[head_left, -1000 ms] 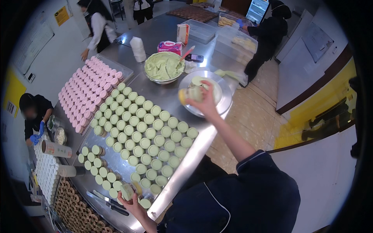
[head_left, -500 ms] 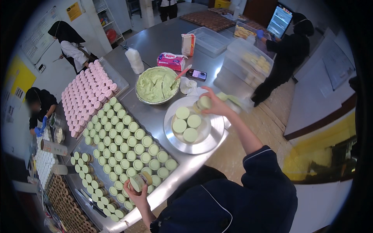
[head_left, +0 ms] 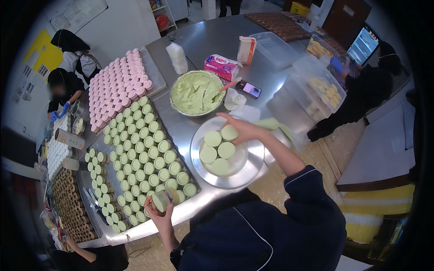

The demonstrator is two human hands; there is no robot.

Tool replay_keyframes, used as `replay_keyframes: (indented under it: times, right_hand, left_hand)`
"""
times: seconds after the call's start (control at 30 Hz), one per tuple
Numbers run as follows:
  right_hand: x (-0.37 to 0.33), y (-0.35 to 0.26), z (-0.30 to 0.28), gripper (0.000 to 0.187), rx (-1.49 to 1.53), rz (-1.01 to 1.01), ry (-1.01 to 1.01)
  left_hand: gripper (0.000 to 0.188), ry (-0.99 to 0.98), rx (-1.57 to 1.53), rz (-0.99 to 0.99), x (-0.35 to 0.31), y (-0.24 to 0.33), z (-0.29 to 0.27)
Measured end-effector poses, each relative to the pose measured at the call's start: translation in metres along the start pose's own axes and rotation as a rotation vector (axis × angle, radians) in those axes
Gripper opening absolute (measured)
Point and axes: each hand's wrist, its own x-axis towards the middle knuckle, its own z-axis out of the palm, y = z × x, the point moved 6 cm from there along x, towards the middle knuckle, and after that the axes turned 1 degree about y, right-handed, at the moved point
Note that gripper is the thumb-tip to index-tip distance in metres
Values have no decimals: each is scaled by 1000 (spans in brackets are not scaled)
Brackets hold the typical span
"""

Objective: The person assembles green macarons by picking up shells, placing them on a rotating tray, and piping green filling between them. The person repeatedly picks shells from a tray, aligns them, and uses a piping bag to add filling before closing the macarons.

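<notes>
My left hand [head_left: 159, 216] is closed around a small clear tub with a pale green top [head_left: 159, 201], tilted over the near corner of a tray of like tubs [head_left: 149, 156]. The fingers of my right hand [head_left: 244, 130] grip another green-topped tub [head_left: 229, 133] at the upper right of a group of green-topped tubs [head_left: 220, 166]. That group stands on a round silver metal plate [head_left: 253, 165] at the table's near edge. Beyond the plate sits a bowl [head_left: 173, 105] of pale green cream with a pink-handled spatula [head_left: 230, 84] in it.
Pink-topped tubs [head_left: 118, 86] fill a tray at the far left, with brown-topped ones [head_left: 72, 203] nearer. A phone [head_left: 248, 89], crumpled tissue [head_left: 235, 100], tissue pack [head_left: 221, 67] and clear plastic boxes [head_left: 318, 86] lie beyond the bowl. Other people work around the table.
My right hand has lowered its tub from above the plate's far right to beside the others. My left hand keeps its tub. The view has shifted, and another person's arm shows at lower left.
</notes>
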Motion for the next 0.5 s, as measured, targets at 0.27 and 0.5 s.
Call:
replay_keyframes:
  times: [0.27, 0.5]
  right_hand:
    - [14, -1, 15, 105, -123, -34, -126]
    - [-15, -31, -9, 104, -258, -47, 48]
  left_hand:
    - [72, -91, 9, -30, 11, -1, 37]
    - [74, -189, 33, 44, 16, 16, 62]
